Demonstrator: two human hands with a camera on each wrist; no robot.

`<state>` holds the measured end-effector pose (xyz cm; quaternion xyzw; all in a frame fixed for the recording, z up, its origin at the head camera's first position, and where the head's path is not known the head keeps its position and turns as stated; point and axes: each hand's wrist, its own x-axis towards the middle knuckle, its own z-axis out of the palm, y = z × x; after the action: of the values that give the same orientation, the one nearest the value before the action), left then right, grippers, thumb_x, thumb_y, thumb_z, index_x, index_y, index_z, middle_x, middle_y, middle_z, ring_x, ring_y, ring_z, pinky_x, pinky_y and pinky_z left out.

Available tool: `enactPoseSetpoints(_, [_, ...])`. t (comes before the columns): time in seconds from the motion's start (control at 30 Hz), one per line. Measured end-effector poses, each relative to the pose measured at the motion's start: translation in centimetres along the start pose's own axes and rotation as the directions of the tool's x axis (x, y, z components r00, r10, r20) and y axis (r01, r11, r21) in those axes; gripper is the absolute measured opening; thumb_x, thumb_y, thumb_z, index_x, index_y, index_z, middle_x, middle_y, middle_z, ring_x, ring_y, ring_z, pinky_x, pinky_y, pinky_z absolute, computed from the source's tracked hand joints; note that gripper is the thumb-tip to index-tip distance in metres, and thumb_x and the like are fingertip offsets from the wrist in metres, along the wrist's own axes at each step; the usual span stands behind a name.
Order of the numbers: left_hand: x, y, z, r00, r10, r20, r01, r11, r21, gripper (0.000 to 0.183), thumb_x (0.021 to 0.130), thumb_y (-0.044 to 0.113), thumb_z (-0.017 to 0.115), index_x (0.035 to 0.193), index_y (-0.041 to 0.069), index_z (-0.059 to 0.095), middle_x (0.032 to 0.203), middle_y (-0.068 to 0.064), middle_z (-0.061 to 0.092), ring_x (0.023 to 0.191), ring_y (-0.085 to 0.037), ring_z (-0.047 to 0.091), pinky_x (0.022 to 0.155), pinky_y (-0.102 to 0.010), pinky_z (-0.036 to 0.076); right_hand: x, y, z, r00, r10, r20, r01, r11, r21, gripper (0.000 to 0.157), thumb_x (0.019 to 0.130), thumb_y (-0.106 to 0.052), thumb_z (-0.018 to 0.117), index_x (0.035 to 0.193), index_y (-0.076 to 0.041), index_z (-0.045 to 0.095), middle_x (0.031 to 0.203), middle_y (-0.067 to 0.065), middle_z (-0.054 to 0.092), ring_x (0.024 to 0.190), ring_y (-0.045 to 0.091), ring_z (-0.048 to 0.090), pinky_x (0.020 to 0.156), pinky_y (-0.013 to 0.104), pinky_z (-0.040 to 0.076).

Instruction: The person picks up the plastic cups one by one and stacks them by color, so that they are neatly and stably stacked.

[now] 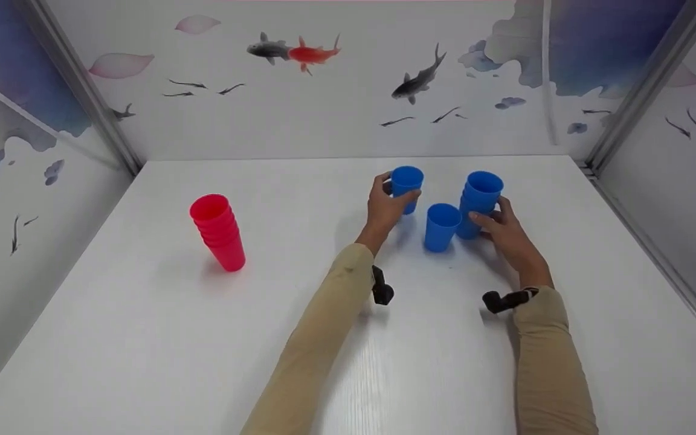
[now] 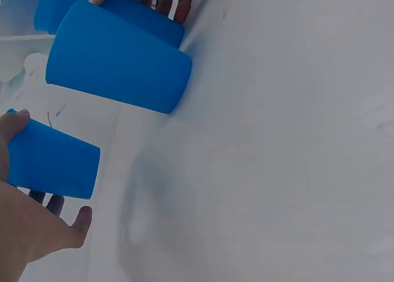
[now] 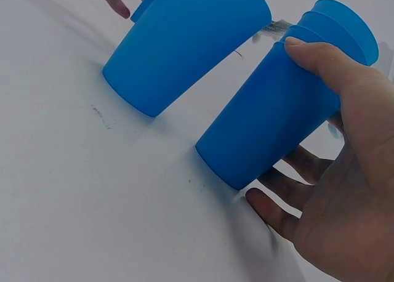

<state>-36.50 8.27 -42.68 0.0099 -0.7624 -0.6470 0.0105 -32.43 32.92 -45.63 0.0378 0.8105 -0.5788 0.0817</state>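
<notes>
My left hand (image 1: 384, 205) grips a single blue cup (image 1: 407, 177) between thumb and fingers, upright; in the left wrist view its base shows apart from the table. On the right, my right hand (image 1: 510, 235) holds a stack of blue cups (image 1: 481, 190), thumb near the rims and fingers behind. The stack's base is at the table in the right wrist view. Between the two hands another blue cup (image 1: 441, 228) stands upright on the table with no hand on it, close beside the stack.
A stack of several red cups (image 1: 218, 232) stands at the left of the white table (image 1: 142, 338). Printed wall panels (image 1: 336, 121) enclose the back and both sides. A small black camera (image 1: 381, 287) sits on the left wrist, another black camera (image 1: 505, 300) on the right wrist.
</notes>
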Motion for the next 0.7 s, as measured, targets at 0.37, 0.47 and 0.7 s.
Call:
enactPoseSetpoints(0.37, [-0.7, 4.8, -1.2, 0.994, 0.082, 0.072, -0.078, 0.996, -0.05, 0.074, 0.09, 0.031, 0.076, 0.151, 0.014, 0.038, 0.152, -0.012, 0.048, 0.141, -0.03, 0.048, 0.115, -0.05, 0.043, -0.1, -0.1, 0.0, 1.0, 0.004, 0.003, -0.004, 1.0, -0.016, 0.105, 0.092, -0.061, 0.06, 0.16, -0.03, -0.014, 0.171, 0.013, 0.0, 0.157, 0.037, 0.01, 0.125, 0.055, 0.021])
enactPoseSetpoints(0.47, [-0.9, 6.4, -1.3, 0.99, 0.11, 0.086, -0.105, 0.992, -0.067, 0.074, 0.09, 0.032, 0.076, 0.151, 0.015, 0.038, 0.152, -0.012, 0.048, 0.14, -0.029, 0.048, 0.114, -0.049, 0.044, 0.0, -0.1, 0.0, 1.0, 0.006, -0.005, -0.006, 1.0, -0.017, 0.108, 0.089, -0.065, 0.061, 0.16, -0.031, -0.013, 0.17, 0.014, 0.001, 0.157, 0.037, 0.011, 0.125, 0.055, 0.022])
enactPoseSetpoints(0.7, [-1.6, 9.4, -0.3, 0.971, 0.183, 0.156, -0.182, 0.983, -0.015, 0.074, 0.09, 0.035, 0.075, 0.151, 0.017, 0.038, 0.152, -0.008, 0.049, 0.138, -0.025, 0.05, 0.112, -0.043, 0.047, 0.0, 0.0, 0.0, 1.0, 0.004, -0.002, -0.004, 1.0, -0.009, 0.107, 0.09, -0.063, 0.061, 0.16, -0.03, -0.013, 0.17, 0.014, 0.002, 0.157, 0.037, 0.011, 0.125, 0.056, 0.021])
